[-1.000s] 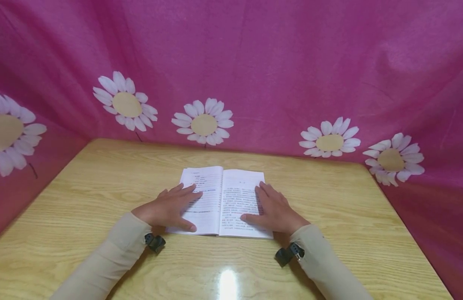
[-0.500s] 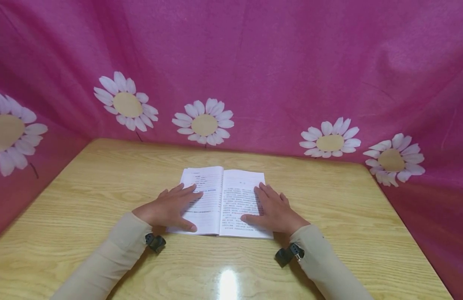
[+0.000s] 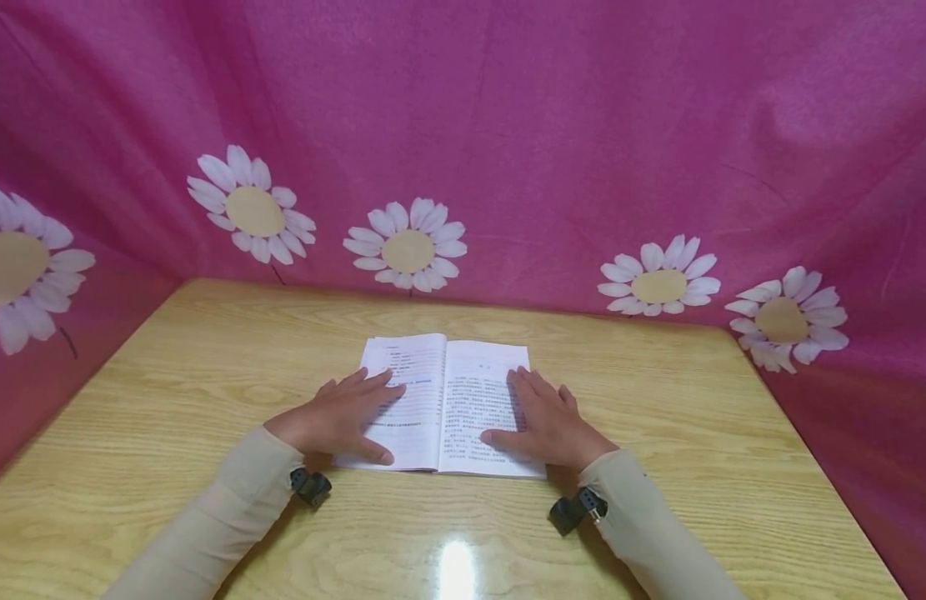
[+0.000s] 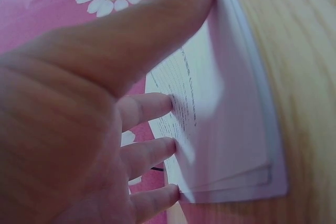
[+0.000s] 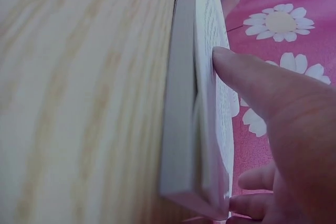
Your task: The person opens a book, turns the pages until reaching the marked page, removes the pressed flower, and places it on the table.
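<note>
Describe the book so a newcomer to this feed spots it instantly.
Find the wooden table below the magenta, daisy-printed cloth. On that table lies an open book, the left hand on one half and the right hand on the other. White and lined with small print, it stands out from the tan table and beige sleeves.

Between the left grip [image 3: 333, 421] and the right grip [image 3: 550, 421], the middle of the open book [image 3: 442, 408] is uncovered, so there is passage above its pages. Below both grips, the book blocks the way down. Outward from each grip, and ahead of them, the surface [image 3: 635, 375] gives wide free room, until the pink cloth [image 3: 508, 150] closes it. Behind the left grip a dark device [image 3: 310, 486] juts inward; behind the right grip, a similar device [image 3: 571, 510].
</note>
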`<state>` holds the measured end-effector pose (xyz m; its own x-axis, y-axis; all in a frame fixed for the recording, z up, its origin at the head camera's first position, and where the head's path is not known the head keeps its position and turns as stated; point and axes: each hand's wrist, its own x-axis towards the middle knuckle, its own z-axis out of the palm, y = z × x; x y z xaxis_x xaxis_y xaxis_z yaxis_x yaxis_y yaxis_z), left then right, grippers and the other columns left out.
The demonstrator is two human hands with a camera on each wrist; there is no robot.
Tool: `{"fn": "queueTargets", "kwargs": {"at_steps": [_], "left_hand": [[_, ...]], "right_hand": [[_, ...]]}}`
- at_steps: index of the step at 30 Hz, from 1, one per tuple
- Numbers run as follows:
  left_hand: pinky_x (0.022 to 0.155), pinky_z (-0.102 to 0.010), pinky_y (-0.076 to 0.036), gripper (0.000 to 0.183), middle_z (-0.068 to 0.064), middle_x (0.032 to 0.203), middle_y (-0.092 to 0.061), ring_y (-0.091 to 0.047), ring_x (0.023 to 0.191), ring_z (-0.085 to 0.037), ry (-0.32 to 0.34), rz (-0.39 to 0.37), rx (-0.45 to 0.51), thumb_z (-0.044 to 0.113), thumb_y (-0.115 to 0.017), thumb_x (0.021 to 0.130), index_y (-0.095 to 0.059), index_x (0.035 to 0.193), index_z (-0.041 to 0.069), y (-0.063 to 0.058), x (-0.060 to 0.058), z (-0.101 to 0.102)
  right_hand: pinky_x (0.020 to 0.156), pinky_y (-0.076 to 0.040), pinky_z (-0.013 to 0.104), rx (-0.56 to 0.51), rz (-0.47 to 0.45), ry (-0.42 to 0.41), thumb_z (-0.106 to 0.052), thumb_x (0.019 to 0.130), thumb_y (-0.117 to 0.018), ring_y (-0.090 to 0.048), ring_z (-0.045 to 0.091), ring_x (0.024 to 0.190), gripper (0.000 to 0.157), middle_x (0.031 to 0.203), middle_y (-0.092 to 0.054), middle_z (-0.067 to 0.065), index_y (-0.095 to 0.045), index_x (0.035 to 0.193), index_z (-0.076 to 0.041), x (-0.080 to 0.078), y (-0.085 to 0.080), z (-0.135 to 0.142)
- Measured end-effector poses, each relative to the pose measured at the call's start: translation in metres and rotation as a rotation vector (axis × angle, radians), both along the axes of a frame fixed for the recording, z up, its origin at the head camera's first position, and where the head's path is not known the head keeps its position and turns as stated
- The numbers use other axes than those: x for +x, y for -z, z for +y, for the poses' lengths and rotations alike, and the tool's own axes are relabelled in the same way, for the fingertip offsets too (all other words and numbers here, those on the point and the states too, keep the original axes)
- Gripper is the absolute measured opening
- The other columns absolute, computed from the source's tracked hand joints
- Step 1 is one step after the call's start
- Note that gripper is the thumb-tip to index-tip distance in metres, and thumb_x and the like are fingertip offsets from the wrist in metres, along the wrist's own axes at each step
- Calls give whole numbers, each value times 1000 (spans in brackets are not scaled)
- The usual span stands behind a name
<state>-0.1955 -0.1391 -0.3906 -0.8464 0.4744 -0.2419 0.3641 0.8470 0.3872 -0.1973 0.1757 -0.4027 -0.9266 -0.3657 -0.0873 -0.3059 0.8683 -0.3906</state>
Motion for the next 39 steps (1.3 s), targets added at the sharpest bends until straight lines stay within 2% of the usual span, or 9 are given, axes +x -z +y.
{"fn": "queueTargets", "kwargs": {"at_steps": [10,16,26,29,32,35,37,39], "left_hand": [[111,-65,-4,98,-4,161,-17,-5,147,-37,5,-9,2,50,-80,71,-31,152,26,1,-1,-1],[111,-66,-5,98,-4,161,-18,-6,147,-38,13,-5,-2,51,-79,72,-31,153,25,1,0,0],[111,-66,-6,98,-5,160,-19,-7,146,-39,20,-3,18,52,-79,72,-31,152,23,1,-1,-2],[110,-66,-6,98,-6,160,-19,-7,146,-39,25,-2,18,52,-79,72,-31,152,23,0,-1,-2],[110,-67,-6,98,-6,160,-18,-7,146,-40,27,-1,17,52,-78,72,-31,153,22,-1,-1,-2],[110,-67,-6,98,-7,160,-18,-7,146,-40,27,-4,20,52,-79,72,-31,152,22,-1,-1,-2],[110,-66,-6,98,-7,160,-18,-7,146,-40,27,-6,22,51,-79,72,-31,152,22,-1,-1,-2],[110,-66,-6,98,-7,160,-18,-7,146,-40,28,-6,22,51,-79,72,-31,152,22,-1,-1,-2]], "right_hand": [[111,-5,63,-34,-1,-2,-64,78,-67,-21,29,145,105,157,-26,10,-21,154,-6,-1,-2,-1],[112,0,62,-172,-59,-4,-63,80,-66,-27,26,143,101,154,-33,10,-23,153,-6,0,-7,-1],[114,1,58,-257,-116,-24,-67,89,-49,-27,24,143,87,153,-35,5,-25,153,-14,2,-13,-2],[115,-5,57,-324,-147,-19,-66,92,-43,-31,24,141,78,151,-39,1,-27,153,-19,2,-14,-3],[114,-16,56,-406,-158,-20,-54,99,-39,-35,25,139,61,148,-44,-2,-31,151,-23,2,-14,-3],[112,-24,54,-481,-134,-52,-30,104,-40,-36,26,137,47,145,-48,-1,-34,150,-21,2,-15,-2],[112,-26,52,-498,-80,-92,-15,101,-44,-35,24,139,50,146,-48,0,-34,149,-18,2,-17,-2],[111,-27,51,-508,-27,-118,-10,97,-49,-35,23,139,55,146,-47,0,-34,149,-16,1,-17,-1]]}}
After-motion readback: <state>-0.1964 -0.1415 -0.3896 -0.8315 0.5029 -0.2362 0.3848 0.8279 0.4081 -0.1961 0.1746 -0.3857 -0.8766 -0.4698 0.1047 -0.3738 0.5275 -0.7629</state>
